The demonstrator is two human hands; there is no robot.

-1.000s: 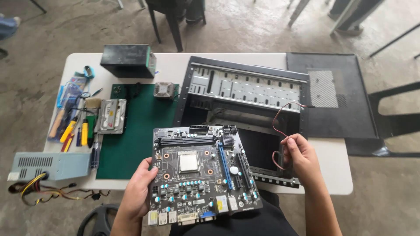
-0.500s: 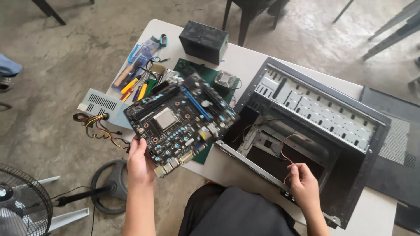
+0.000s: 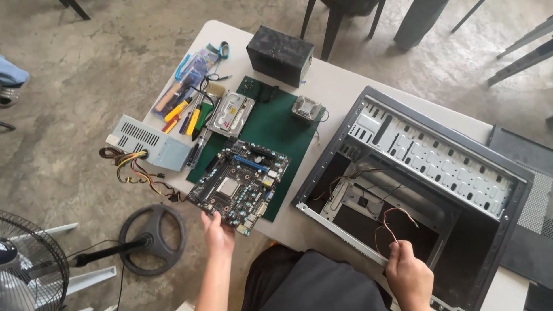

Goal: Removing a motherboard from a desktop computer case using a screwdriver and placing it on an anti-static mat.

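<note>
My left hand (image 3: 218,235) grips the near edge of a black motherboard (image 3: 241,183) and holds it low over the green mat (image 3: 276,129) at the table's front. My right hand (image 3: 409,276) rests at the near rim of the open black computer case (image 3: 438,173) and pinches thin red and black wires (image 3: 387,222) that lead into the case. The case lies on its side with its inside exposed.
On the table lie a hard drive (image 3: 231,113), a cooler fan (image 3: 307,107), a black box (image 3: 280,54), a grey power supply (image 3: 151,143) with loose cables, and several hand tools (image 3: 184,106). A case side panel (image 3: 533,213) lies at the right. A standing fan (image 3: 34,259) is on the floor.
The motherboard has swung left, away from the case, and come down toward the green mat. My right hand stays at the case's near rim on the wires. The view has shifted.
</note>
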